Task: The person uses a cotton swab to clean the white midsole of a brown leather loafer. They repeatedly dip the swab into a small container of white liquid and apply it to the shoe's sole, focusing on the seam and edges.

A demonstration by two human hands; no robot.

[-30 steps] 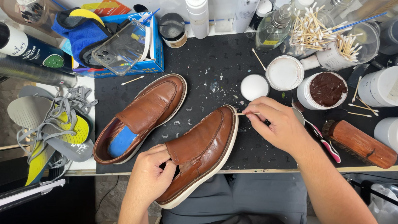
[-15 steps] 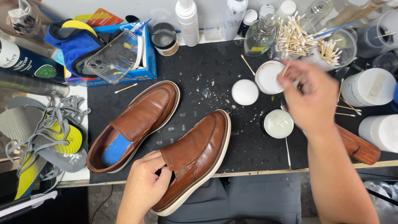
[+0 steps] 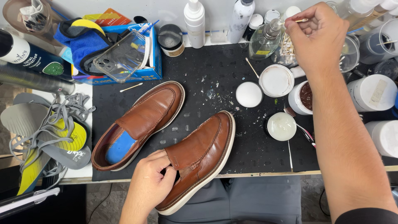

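The near brown shoe [image 3: 198,159] was held at its tongue by the left hand [image 3: 150,182], fingers closed on the leather, probably so that it was kept steady at the front edge of the counter [image 3: 215,70]. The right hand [image 3: 318,35] was raised over the pump bottle [image 3: 264,38] at the back, fingers pinched on a cotton swab [image 3: 299,20], seemingly so that its tip could be wetted. The second shoe [image 3: 141,122] was laid aside on the black mat [image 3: 248,153]. An open jar of pale cream [image 3: 281,126] was placed near the toe, within easy reach.
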